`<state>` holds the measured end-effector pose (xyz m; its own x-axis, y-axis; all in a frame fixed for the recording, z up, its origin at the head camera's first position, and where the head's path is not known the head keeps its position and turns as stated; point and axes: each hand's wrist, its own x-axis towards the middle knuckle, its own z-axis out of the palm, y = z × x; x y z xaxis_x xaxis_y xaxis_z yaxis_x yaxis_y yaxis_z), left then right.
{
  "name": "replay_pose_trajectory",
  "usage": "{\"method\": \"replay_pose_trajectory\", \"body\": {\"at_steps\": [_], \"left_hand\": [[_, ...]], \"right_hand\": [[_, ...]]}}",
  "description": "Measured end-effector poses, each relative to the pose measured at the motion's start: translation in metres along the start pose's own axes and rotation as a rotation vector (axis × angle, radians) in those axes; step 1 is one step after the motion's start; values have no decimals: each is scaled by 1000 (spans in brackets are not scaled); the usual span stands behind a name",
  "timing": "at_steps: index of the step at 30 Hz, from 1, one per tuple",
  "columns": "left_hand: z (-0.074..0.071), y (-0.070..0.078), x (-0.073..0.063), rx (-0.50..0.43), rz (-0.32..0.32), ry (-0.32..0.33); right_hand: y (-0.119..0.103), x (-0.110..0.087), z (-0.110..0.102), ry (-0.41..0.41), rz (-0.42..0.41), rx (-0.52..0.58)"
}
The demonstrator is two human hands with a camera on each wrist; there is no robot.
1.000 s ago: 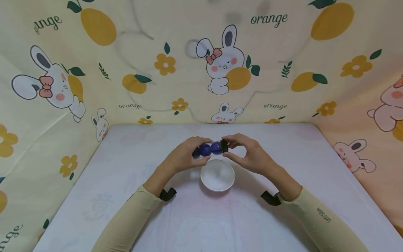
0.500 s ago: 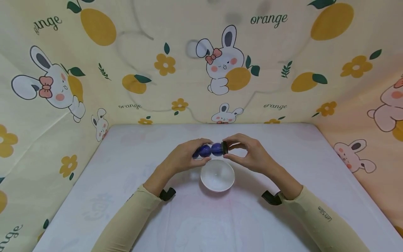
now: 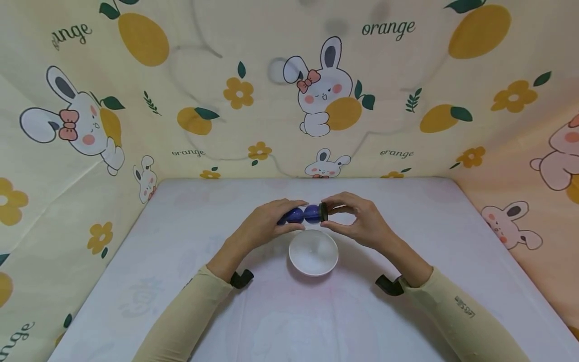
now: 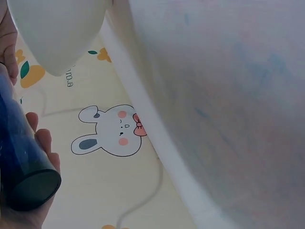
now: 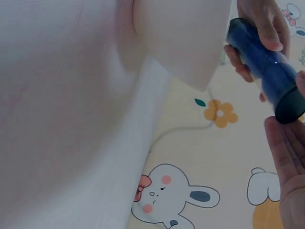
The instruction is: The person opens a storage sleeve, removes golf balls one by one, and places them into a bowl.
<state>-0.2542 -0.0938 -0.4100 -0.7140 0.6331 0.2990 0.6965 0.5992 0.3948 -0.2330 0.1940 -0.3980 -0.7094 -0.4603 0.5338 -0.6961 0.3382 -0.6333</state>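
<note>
A clear tube [image 3: 312, 214] with blue balls inside is held level above the table, over the far side of a white bowl [image 3: 313, 255]. My left hand [image 3: 262, 223] grips its left part, thumb below and fingers above. At the right end, my right hand [image 3: 362, 221] pinches the black cap [image 3: 323, 212] between thumb and fingers. The right wrist view shows the cap [image 5: 291, 106] seated on the tube [image 5: 267, 64], with a dark rim at the other end too. In the left wrist view, the tube's dark round base [image 4: 35, 188] shows beside the left fingers.
The bowl stands on a white-covered table [image 3: 289, 322], between the forearms. A printed cloth [image 3: 271, 100] with rabbits and oranges hangs behind and at both sides. Dark curved pieces [image 3: 242, 279] stick out at both wrists.
The right hand's fingers have shifted slightly on the cap since a second ago. The left hand and the tube stay nearly in place, and the bowl has not moved.
</note>
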Motion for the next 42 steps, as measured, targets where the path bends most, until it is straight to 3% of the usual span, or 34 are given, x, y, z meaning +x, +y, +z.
{"method": "replay_pose_trajectory", "body": {"at_steps": [4,13,28,42], "left_hand": [[-1,1,0,1,10,4],[-2,-1,-4,-38,102,17],[-5,0,-2,-30,64,26],[-3,-5,-3,-49,108,42]], "right_hand": [[0,0,-1,-4,-25,18],[1,0,-9,-74,-58,55],[1,2,-4,-6,-65,79],[2,5,-9,-74,-59,79]]}}
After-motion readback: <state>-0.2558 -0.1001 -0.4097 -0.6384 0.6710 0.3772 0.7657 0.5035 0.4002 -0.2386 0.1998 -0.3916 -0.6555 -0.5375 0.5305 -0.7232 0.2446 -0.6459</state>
